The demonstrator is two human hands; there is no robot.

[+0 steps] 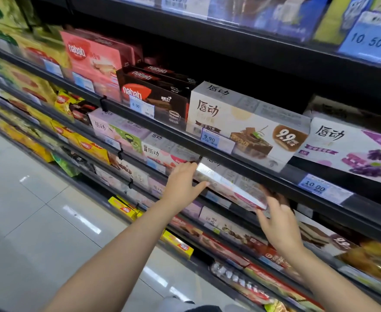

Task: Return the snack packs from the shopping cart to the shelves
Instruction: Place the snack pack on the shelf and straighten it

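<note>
"nabati" runs across a pink box (pixel 90 57) and a brown box (pixel 149 93) on the middle shelf (pixel 162 129). A white box (pixel 241 122) beside them reads "唇动", with "9.9" on a brown badge. Price tags on that shelf's front edge read "9.90" (pixel 209 138) and "10.00" (pixel 314 186). A tag (pixel 368 40) at the upper shelf's right end reads "10.50".
</note>
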